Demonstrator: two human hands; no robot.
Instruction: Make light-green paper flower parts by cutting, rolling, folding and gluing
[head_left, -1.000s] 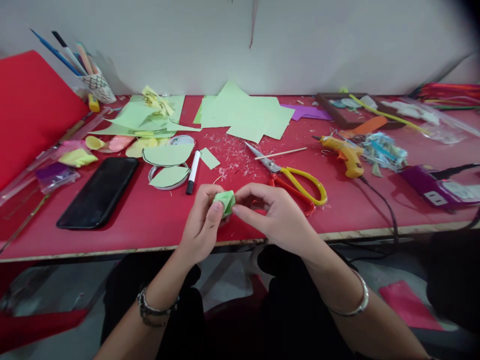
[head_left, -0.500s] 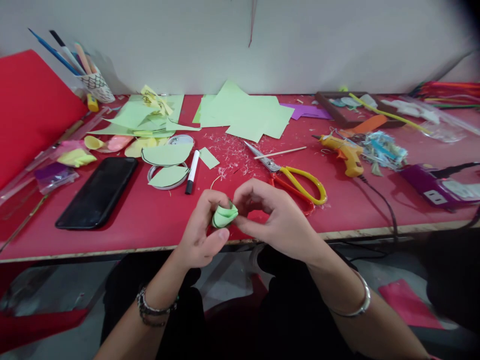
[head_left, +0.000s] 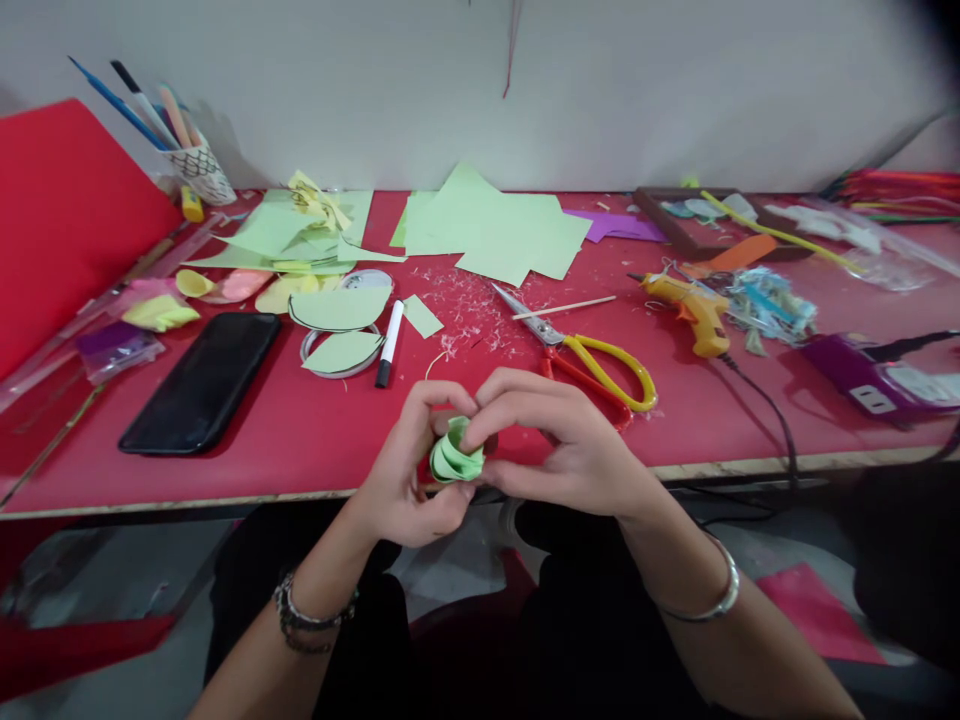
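A small rolled piece of light green paper (head_left: 459,460), curled in layers, is held above the table's front edge. Around its left side and underneath, my left hand (head_left: 412,470) is closed on it with thumb and fingers. My right hand (head_left: 551,440) curls over from the other side, its fingertips pressing on the paper's top and right edge. Behind the right hand lie scissors (head_left: 600,362) with one yellow and one red handle, and a thin wooden stick (head_left: 566,307) rests across their blades. A black-and-white marker (head_left: 389,345) lies beyond my left hand.
Left on the red table (head_left: 337,430) lies a black phone (head_left: 201,383). Green paper sheets (head_left: 495,225) are spread at the back, with paper shreds before them. A yellow glue gun (head_left: 694,308) with its cord and a purple power strip (head_left: 851,372) are at right.
My right fingers have moved from beside the rolled paper onto its top, and the roll now shows its open layered end. The view has shifted slightly.
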